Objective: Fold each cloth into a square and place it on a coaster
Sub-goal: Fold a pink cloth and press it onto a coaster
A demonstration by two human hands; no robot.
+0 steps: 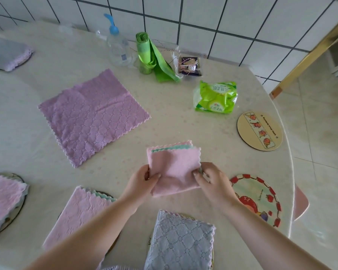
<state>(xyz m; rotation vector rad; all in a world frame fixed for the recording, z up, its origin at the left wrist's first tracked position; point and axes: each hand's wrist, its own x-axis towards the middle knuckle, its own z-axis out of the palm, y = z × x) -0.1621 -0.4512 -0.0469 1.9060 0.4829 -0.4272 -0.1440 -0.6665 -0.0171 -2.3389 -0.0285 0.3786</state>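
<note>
Head view: the green tissue pack (216, 97) carries Chinese characters, upside down from here and too blurred to read with confidence; the beige round coaster (260, 131) has a line of small print along its cartoon strip, too small to read, as is the script on the apple-pattern coaster (261, 195).

The pink cloth (174, 168) is folded into a rough square with zigzag edges, and a mint-green layer peeks out along its top edge. It is held near the middle of the desk (164, 117), left of the apple-pattern coaster and not on it.

The left hand (144, 182) pinches the cloth's left edge, thumb on top and fingers curled beneath. The right hand (213, 180) pinches the right edge the same way.

An unfolded purple cloth (94, 115) lies flat further back. A folded grey cloth (180, 242) and a folded pink towel (80, 211) each rest on a coaster nearer the person.
</note>
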